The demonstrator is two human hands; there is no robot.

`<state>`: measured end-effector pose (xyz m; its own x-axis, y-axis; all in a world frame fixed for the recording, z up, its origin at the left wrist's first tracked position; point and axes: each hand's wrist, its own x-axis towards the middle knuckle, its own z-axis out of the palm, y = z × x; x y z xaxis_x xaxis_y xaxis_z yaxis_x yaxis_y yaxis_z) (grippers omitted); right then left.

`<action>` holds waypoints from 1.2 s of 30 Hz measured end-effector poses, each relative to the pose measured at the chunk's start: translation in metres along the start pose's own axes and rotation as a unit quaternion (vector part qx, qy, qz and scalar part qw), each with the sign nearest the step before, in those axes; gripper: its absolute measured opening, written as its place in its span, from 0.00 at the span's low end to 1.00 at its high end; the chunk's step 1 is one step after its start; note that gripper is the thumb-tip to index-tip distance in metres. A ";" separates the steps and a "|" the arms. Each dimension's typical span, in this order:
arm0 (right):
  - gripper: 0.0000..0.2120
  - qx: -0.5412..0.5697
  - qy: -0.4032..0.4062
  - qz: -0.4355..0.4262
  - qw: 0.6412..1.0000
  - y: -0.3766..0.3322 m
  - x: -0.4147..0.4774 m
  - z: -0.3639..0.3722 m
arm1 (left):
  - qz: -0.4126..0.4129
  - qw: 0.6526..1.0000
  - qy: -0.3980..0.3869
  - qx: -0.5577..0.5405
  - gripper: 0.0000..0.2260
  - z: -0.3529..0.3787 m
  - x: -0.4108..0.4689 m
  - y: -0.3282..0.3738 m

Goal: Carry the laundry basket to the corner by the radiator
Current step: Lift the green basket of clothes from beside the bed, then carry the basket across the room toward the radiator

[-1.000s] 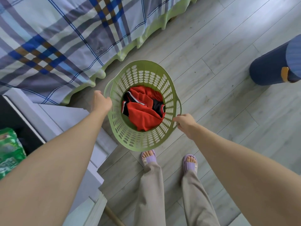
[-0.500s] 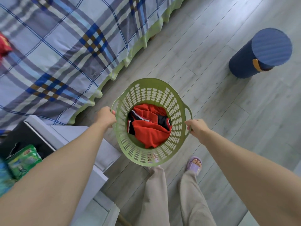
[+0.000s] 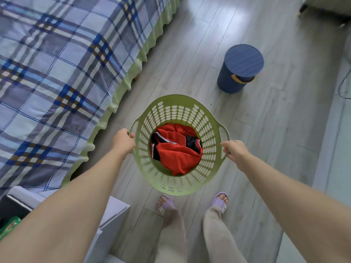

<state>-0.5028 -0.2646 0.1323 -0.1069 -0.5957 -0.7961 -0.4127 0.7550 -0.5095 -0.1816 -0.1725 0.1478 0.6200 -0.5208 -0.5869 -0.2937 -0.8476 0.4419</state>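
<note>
A round green laundry basket with slotted walls hangs above the grey plank floor in front of my legs. A red garment with black and white trim lies in its bottom. My left hand grips the basket's left handle. On the opposite side, my right hand is closed around the right handle. No radiator appears in the view.
A bed with a blue plaid cover and green skirt fills the left. A dark blue round stool stands on the floor ahead to the right. A white cabinet sits at my lower left. Pale furniture edges line the right.
The basket has moved forward and to the right along the bed with both hands on its handles. The blue stool now lies nearer the middle of the view.
</note>
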 end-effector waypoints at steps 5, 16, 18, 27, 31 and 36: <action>0.03 0.055 0.028 -0.004 0.998 -0.005 0.005 -0.079 | 0.016 1.000 -0.015 -0.003 0.08 0.032 -0.024 0.072; 0.05 0.151 0.096 0.007 0.984 -0.003 0.009 -0.256 | 0.085 0.995 -0.058 -0.002 0.09 0.121 -0.092 0.234; 0.06 0.169 0.104 -0.001 0.980 -0.003 0.006 -0.287 | 0.097 0.993 -0.069 0.007 0.08 0.138 -0.102 0.262; 0.07 0.231 0.158 -0.021 0.960 -0.009 0.000 -0.394 | 0.147 0.984 -0.103 0.019 0.10 0.204 -0.135 0.372; 0.08 0.264 0.210 -0.007 0.942 -0.013 0.004 -0.437 | 0.179 0.974 -0.138 0.017 0.08 0.228 -0.142 0.423; 0.07 0.291 0.245 0.007 0.925 -0.032 0.024 -0.484 | 0.219 0.959 -0.177 0.026 0.10 0.259 -0.141 0.485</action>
<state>-0.9301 -0.4356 0.2874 -0.5639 -0.5296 -0.6337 0.1335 0.6988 -0.7028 -0.6002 -0.5367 0.2692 0.1455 -0.8215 -0.5513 -0.5112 -0.5395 0.6690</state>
